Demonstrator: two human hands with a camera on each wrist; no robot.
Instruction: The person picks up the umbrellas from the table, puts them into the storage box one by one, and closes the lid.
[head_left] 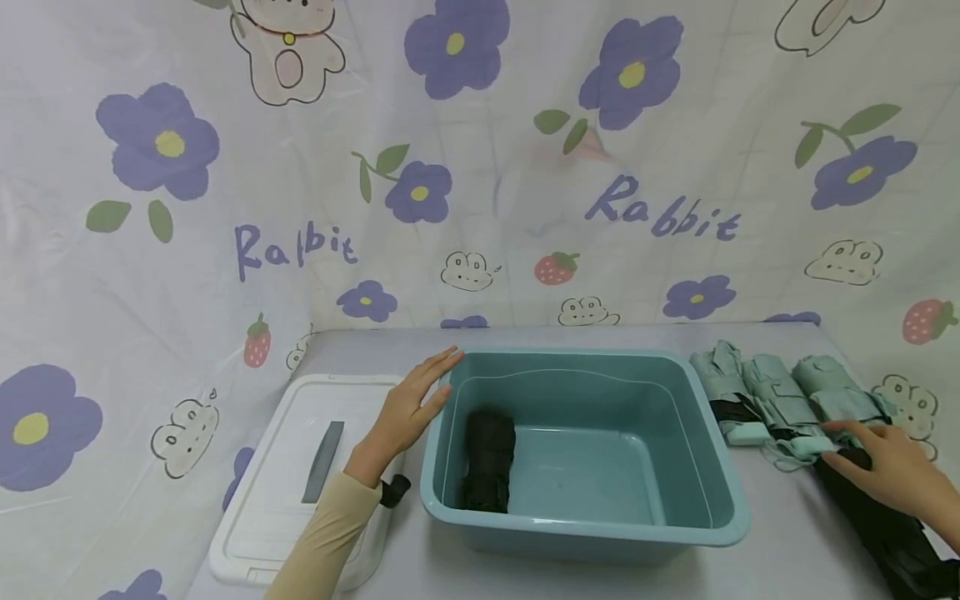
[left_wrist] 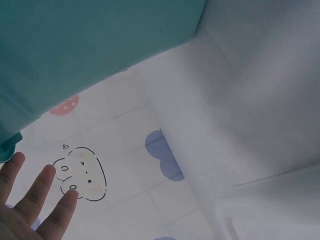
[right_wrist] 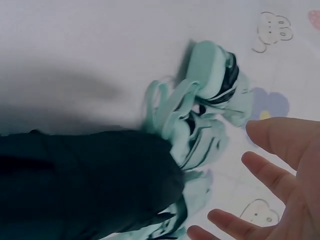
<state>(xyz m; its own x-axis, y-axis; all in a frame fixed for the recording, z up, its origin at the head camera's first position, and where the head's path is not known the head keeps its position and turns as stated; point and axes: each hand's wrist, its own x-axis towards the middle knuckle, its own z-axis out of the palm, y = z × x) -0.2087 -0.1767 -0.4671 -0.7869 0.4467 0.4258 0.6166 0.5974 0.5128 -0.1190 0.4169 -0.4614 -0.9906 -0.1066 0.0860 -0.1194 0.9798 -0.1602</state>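
A white cloth printed with purple flowers, rabbits and strawberries hangs behind. A pale grey table stands before it.

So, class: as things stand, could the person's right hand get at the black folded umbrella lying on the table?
Probably yes. The right hand is open right above the black folded umbrella, with nothing between them; the mint umbrellas lie just beside it, not across it.

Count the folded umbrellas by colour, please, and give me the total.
Mint-green folded umbrellas, lying side by side on the table right of the teal plastic tub: 3
Black folded umbrellas: 2, one inside the tub, one under the right hand at the table's right edge
Total: 5
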